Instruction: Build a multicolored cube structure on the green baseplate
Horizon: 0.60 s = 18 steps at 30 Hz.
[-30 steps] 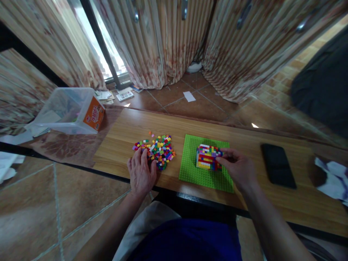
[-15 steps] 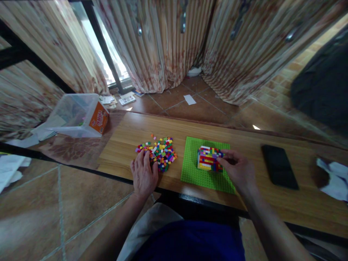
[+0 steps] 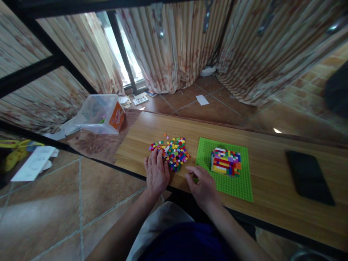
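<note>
A loose pile of small coloured building bricks [image 3: 175, 150] lies on the wooden table [image 3: 231, 136]. My left hand [image 3: 157, 173] rests at the pile's near left edge, fingers spread and touching the bricks. Between the pile and the green baseplate [image 3: 236, 190] is my right hand [image 3: 202, 185], its thumb and forefinger curved with a gap between them and nothing visible in it. On the baseplate stands a block-shaped brick build [image 3: 226, 161] in mixed colours, with red, yellow and white rows on its left side.
A black phone-like slab [image 3: 310, 177] lies on the table at the right. Beyond the table's left end, a clear plastic box [image 3: 99, 127] with an orange label holds a few items. Papers [image 3: 140, 99] lie on the tiled floor near the curtains [image 3: 174, 54].
My right hand has left the brick build and moved left towards the loose bricks. The left hand stays at the pile. The view has turned a little to the left.
</note>
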{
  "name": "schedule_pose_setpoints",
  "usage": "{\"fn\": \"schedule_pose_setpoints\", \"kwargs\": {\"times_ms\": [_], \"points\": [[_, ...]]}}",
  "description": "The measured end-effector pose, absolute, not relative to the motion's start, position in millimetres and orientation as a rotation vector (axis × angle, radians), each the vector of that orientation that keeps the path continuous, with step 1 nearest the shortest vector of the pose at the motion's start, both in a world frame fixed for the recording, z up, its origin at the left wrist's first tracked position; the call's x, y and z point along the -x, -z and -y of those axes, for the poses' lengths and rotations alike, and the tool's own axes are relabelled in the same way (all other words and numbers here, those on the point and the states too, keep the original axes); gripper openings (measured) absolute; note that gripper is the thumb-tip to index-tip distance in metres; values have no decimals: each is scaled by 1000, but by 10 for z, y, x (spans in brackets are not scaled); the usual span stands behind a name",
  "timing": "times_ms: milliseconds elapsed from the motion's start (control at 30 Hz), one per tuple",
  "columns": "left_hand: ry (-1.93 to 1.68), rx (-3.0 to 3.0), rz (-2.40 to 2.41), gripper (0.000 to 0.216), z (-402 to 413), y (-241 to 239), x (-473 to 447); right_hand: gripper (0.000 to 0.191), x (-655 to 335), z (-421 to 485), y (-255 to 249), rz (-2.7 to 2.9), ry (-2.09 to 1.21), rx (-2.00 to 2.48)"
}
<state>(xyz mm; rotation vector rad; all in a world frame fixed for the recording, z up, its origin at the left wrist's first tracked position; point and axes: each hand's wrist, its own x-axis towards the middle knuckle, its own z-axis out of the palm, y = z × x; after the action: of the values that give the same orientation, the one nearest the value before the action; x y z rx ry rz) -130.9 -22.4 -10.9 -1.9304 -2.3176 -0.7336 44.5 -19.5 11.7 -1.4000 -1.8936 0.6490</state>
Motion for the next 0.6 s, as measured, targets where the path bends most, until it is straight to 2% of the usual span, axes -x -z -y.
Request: {"fn": "schedule_pose_setpoints", "kwargs": {"times_ms": [367, 600], "points": [[696, 1935, 2348, 49, 230, 76, 1297, 18, -92, -44, 33, 2079, -494, 1394], [707, 1934, 2320, 48, 214, 102, 1311, 19, -206, 43, -88, 1919, -596, 1305]]}}
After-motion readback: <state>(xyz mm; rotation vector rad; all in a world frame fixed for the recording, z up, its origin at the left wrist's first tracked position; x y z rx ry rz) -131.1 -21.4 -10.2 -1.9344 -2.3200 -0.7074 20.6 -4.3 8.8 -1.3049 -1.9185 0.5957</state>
